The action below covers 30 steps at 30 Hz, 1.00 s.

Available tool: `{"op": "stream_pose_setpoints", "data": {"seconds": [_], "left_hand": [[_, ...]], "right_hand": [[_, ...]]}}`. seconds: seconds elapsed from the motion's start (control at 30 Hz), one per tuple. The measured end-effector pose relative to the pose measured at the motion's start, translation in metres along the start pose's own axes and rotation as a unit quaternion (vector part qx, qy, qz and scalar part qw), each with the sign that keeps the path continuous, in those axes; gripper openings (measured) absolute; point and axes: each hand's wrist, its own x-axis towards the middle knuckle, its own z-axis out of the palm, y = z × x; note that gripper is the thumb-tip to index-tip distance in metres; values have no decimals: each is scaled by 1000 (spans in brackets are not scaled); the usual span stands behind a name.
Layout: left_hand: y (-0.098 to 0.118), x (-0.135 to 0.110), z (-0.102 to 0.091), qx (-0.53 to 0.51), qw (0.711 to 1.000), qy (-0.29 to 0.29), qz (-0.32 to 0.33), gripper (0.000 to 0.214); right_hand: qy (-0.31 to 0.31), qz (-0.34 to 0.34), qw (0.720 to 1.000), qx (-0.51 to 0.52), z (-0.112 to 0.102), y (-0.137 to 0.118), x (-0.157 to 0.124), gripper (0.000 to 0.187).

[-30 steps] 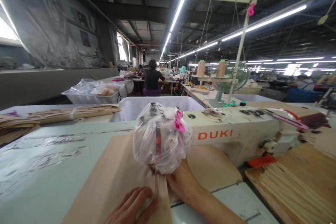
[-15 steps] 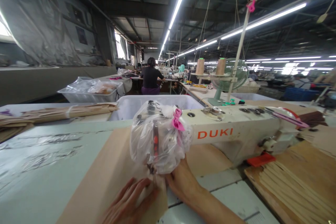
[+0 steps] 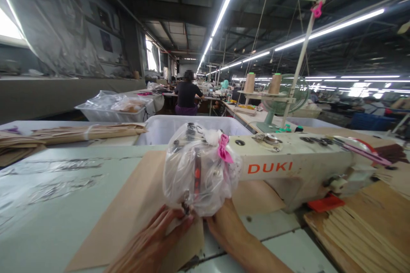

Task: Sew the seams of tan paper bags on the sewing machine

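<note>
Fabric (image 3: 128, 209) lies lower centre under the machine (image 3: 272, 166), my left hand (image 3: 150, 234) flat on it, thumb apart, my right hand (image 3: 226, 224) too hidden to tell; I judge this stitching, next needing steady guiding.

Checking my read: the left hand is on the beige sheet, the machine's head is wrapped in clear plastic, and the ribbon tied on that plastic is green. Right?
Not quite: the ribbon is pink, not green, as the head view shows. The left hand is on the beige sheet, and clear plastic wraps the machine's head.
</note>
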Motion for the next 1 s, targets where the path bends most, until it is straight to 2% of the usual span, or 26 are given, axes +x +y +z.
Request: {"op": "stream_pose_setpoints", "data": {"seconds": [0.2, 0.4, 0.57, 0.67, 0.73, 0.83, 0.9, 1.0], "left_hand": [[-5, -2, 5, 9, 1000, -3, -8, 91], [-3, 1, 3, 14, 1000, 17, 1, 86], [-3, 3, 0, 43, 999, 1, 18, 91], [-8, -3, 10, 61, 998, -10, 27, 92], [-13, -10, 21, 65, 997, -10, 27, 93], [-19, -19, 34, 69, 997, -35, 11, 92], [-20, -21, 37, 80, 996, -50, 1, 92], [-20, -18, 35, 81, 995, -55, 13, 92]], "right_hand": [[-9, 12, 1000, -16, 0, 0, 3, 30], [-23, 19, 999, -23, 4, 5, 2, 38], [-22, -44, 999, -19, 5, 6, 3, 42], [-57, -88, 994, -17, 2, 1, 7, 40], [-73, -90, 993, -21, 0, -4, 9, 40], [-63, -87, 994, -37, -2, -10, 10, 39], [-64, -105, 991, -62, -2, -10, 11, 39], [-125, -124, 979, -107, -4, -2, 23, 32]]}}
